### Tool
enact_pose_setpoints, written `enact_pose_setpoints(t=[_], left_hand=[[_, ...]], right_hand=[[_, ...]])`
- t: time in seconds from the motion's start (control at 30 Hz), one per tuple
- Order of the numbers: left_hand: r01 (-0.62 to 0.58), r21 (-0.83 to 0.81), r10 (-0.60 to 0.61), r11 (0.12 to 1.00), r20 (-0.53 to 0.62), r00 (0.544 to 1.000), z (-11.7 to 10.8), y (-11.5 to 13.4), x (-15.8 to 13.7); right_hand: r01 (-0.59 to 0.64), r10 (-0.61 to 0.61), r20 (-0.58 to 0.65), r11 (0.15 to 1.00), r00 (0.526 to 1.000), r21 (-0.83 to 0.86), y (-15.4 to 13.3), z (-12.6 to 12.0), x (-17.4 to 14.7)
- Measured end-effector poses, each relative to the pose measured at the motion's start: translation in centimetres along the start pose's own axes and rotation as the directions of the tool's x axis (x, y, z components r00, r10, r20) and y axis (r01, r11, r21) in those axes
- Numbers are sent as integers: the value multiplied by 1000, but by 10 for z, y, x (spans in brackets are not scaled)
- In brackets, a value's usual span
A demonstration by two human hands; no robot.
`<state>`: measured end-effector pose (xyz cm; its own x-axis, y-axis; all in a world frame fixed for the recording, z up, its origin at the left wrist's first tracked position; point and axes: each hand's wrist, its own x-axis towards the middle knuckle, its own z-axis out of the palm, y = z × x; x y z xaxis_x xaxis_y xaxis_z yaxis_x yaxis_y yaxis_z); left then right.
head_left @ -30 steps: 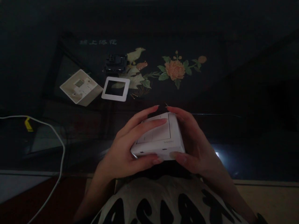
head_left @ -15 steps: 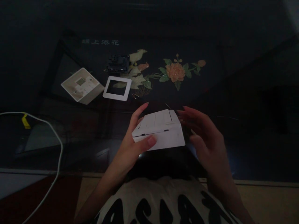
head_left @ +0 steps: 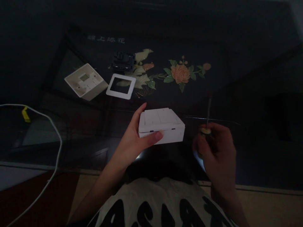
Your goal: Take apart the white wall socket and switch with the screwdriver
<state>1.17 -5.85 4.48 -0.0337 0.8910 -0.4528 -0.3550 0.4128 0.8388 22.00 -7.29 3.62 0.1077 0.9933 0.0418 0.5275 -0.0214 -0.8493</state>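
I record the left grip [head_left: 132, 138] clasped on a white box-shaped unit [head_left: 163, 119], thumb against its near wall, one finger showing past its far left corner. Two dark slots show along the unit's near edge. I find the right grip [head_left: 219, 151] curled around a thin-shafted tool [head_left: 208, 112], handle hidden, shaft pointing forward; it is right of the unit, apart from it. Beyond and left of the left grip, on the dark table [head_left: 248, 88], I note an open white box [head_left: 92, 87], a white frame [head_left: 119, 95] just beside it, and a black part [head_left: 123, 61] behind the frame. A white cable [head_left: 61, 145] runs well left of the left grip.
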Motion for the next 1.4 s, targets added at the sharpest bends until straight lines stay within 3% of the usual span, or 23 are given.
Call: enact_pose_setpoints(t=[0.1,0.27,0.47,0.67,0.93,1.2,1.4], left_hand=[[-31,-20,30,999,-21,999,2,0,3],[-44,-1,44,999,-34,998,3,-2,8],[-106,-44,102,993,-83,991,2,-6,8],[-128,-125,130,984,9,991,5,-8,6],[-178,-186,164,966,-88,982,8,-16,8],[-331,-283,287,900,-184,940,16,-20,8],[-247,-303,221,920,-120,968,23,-19,6]], right_hand=[[-61,23,193,979,981,193,-11,-6,-16],[-126,4,417,956,909,265,-14,5,-19],[-87,-52,441,953,896,289,-11,12,-13],[-136,-39,440,923,897,360,-15,13,-10],[-169,-46,475,901,879,400,-11,14,-12],[-169,-117,590,898,799,406,-12,19,-14],[-211,-81,630,903,772,375,-17,22,-16]])
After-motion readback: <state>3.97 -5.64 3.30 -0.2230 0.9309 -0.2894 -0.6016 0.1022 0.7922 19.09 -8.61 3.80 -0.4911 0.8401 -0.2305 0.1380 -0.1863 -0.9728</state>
